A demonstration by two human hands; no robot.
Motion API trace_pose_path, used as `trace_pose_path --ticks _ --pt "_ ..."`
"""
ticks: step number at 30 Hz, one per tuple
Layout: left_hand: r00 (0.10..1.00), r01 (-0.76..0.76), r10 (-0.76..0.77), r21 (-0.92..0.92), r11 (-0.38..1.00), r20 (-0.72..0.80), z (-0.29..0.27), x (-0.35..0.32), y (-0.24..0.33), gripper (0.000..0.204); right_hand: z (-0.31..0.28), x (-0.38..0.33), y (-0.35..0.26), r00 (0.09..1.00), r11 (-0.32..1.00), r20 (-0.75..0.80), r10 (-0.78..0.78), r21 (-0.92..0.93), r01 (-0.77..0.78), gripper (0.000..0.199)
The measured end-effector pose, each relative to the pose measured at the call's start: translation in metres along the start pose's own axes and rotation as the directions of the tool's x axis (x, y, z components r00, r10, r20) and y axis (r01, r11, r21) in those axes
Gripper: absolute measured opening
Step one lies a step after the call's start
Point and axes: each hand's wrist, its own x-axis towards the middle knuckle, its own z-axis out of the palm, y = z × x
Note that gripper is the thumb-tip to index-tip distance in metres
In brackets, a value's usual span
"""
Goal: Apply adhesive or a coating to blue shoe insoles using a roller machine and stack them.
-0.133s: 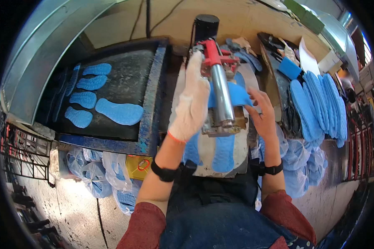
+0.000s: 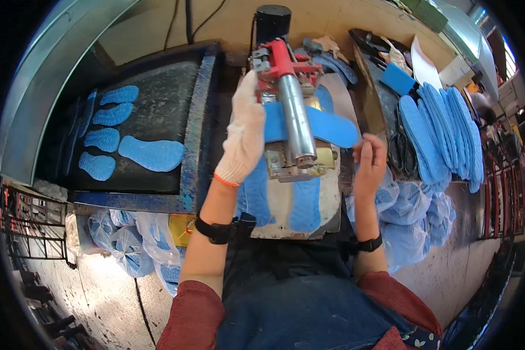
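A blue shoe sole [image 2: 335,129] lies crosswise under the shiny metal cylinder [image 2: 298,119] of a machine with a red bracket [image 2: 279,58]. My left hand [image 2: 243,131], in a whitish knitted glove, stands along the machine's left side with its fingers stretched upward. It is against the sole's left end, which it partly hides; its thumb cannot be made out. My bare right hand [image 2: 370,163] is just beyond the sole's right end, fingers loosely bent and nothing visible in them. Below the cylinder, two blue soles [image 2: 305,201] [image 2: 254,198] lie on a pale board [image 2: 280,224].
On the left, a dark tray with a blue rim [image 2: 193,134] bears several blue soles [image 2: 151,154]. A stack of blue soles [image 2: 443,134] leans over the right bench's edge. Clear bags of blue pieces [image 2: 411,227] stand below, and a black motor [image 2: 272,23] rises behind.
My right hand's fingers have come away from the sole's right end. The whole view has shifted, so the machine appears further left. My left hand stays beside the machine.
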Motion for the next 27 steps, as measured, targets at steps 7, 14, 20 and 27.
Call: trace_pose_path --ticks 7,14,20,27 --pt "0.967 0.255 -0.244 -0.201 0.946 0.076 -0.022 -0.050 -0.054 0.069 0.019 -0.076 0.075 0.904 0.760 0.291 0.315 -0.648 -0.056 0.053" --pt "0.776 0.409 -0.630 -0.737 0.538 -0.030 -0.017 -0.107 0.001 0.066 0.032 -0.088 0.085 0.878 0.816 0.287 0.383 -0.551 -0.176 0.050" --pt "0.639 0.315 -0.690 -0.704 0.637 -0.339 -0.076 -0.089 0.021 0.059 0.028 -0.083 0.088 0.797 0.751 0.307 0.520 -0.610 -0.254 0.043" --pt "0.651 0.674 -0.162 0.467 0.573 -0.741 -0.209 -0.015 -0.070 0.057 0.027 -0.080 0.096 0.813 0.782 0.358 0.459 -0.597 -0.179 0.036"
